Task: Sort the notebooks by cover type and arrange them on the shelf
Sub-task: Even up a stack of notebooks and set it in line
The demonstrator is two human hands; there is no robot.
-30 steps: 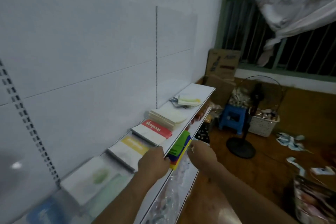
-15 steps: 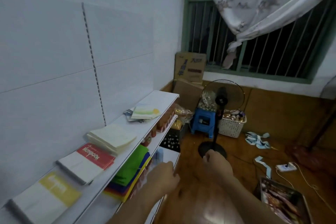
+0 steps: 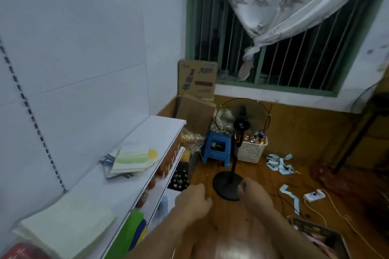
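On the white shelf (image 3: 145, 143) a loose notebook pile (image 3: 130, 159) sits askew, a cream stack (image 3: 65, 223) nearer. Both hands hang off the edge, left hand (image 3: 192, 201) and right hand (image 3: 253, 194) loosely curled, holding nothing. That far pile overhangs itself; a careless reach could slide it floorward.

You can read almost nothing here. The cardboard box (image 3: 197, 79) standing against the wall under the window carries large blue characters down its left side and a dark red band on its front, but you cannot make out either. The fan hub (image 3: 241, 125) bears a small white mark, also unreadable. The notebook covers on the shelf (image 3: 126, 185) are too blurred for any lettering.
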